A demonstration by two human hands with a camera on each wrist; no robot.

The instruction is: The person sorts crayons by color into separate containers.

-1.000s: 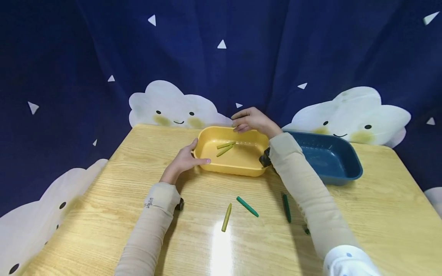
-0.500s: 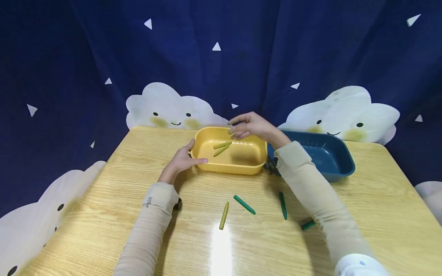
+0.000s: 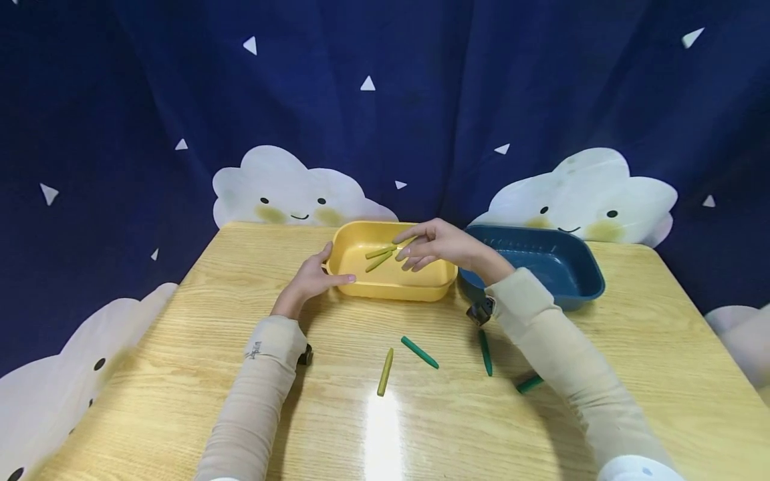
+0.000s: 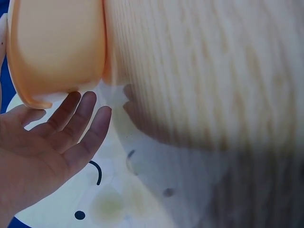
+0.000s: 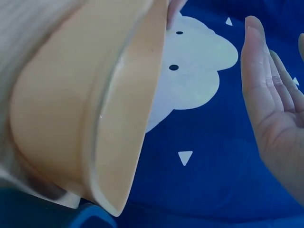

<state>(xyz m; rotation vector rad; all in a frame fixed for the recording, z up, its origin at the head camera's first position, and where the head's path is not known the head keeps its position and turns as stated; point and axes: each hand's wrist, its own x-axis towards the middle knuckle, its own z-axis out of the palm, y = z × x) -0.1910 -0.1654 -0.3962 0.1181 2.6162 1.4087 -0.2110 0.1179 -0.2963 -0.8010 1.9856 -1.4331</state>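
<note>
A yellow plastic tub (image 3: 391, 292) sits at the far side of the table, with two olive-yellow crayons (image 3: 379, 260) inside. My left hand (image 3: 309, 277) holds its left end, thumb over the near rim; in the left wrist view, the fingers (image 4: 78, 128) rest against the tub's outer end. Over the right half of the tub hovers my right hand (image 3: 442, 246), fingers loosely bent and holding nothing. The right wrist view shows that palm apart from the tub wall (image 5: 57, 109). Nearer me lie an olive-yellow crayon (image 3: 385, 372) and a green crayon (image 3: 420, 352).
A dark blue tub (image 3: 559, 270) stands right of the yellow one, partly behind my right wrist. Two dark green crayons (image 3: 485, 352) lie below it, one partly covered by my right sleeve (image 3: 583, 367). A blue curtain (image 3: 421, 100) with clouds hangs behind the table.
My right hand has come down and nearer, from above the tub's far rim to over its inside. The left hand stays on the tub. The whole head view has shifted slightly.
</note>
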